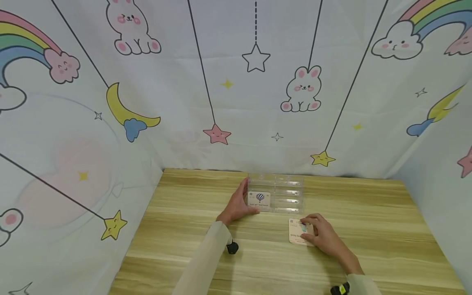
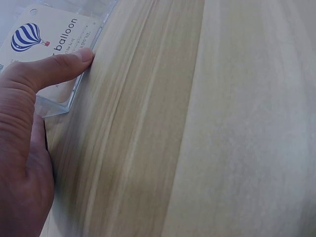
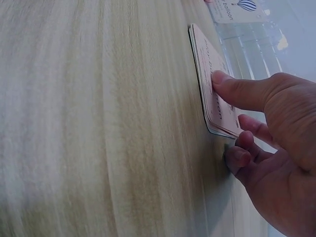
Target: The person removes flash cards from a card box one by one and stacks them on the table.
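A clear plastic card case [image 1: 289,201] with slotted compartments lies near the back of the table. My left hand [image 1: 237,205] grips its left end, thumb along the front edge and fingers round the back left corner. In its left compartment sits a hot air balloon card [image 1: 259,200], printed with a blue-striped balloon; the thumb overlaps that card [image 2: 64,24] in the left wrist view. To the front right, my right hand [image 1: 324,235] pinches a small stack of picture cards [image 1: 296,232], thumb on the top face. The right wrist view shows the layered edges of this stack [image 3: 207,84].
The wood-grain table [image 1: 258,262] extends in front of both hands. White fabric [image 1: 236,106] printed with bunnies, stars and rainbows encloses the back and sides. A black wrist device [image 1: 232,247] is on the left wrist, another [image 1: 340,289] on the right.
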Demonstrator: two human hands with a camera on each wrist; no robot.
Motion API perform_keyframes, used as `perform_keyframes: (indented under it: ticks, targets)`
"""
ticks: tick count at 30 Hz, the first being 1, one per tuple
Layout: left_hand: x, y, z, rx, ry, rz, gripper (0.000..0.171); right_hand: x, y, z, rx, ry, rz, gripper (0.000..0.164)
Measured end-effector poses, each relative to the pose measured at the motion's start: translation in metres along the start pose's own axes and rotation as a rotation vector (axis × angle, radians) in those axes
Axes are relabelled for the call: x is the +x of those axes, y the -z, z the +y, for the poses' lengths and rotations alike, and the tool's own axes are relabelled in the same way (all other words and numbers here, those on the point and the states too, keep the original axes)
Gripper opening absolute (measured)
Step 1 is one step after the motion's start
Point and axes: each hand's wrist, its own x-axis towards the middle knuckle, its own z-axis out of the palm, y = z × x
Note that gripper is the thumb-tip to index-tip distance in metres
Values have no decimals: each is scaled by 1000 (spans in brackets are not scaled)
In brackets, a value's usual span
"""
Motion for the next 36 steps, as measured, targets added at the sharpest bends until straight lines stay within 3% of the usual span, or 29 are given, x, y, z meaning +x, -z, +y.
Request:
perform_keyframes:
  ticks: [8, 15, 22, 31, 36]
  targets:
    - [0, -1, -3, -4, 6, -1, 130, 1, 1, 0, 24, -27, -16, 40]
    - [1, -2, -6, -9, 7, -8, 130, 1, 3, 3, 22, -55, 5, 50]
    - [3, -1, -6, -21, -2, 5, 132, 13, 10, -4, 1, -60, 30, 48]
    - [2, 0, -3, -4, 12, 10, 131, 39, 11, -22, 27, 64, 65, 46]
    - [2, 0, -2, -14, 19, 9, 130, 51, 2, -34, 75, 103, 43, 47]
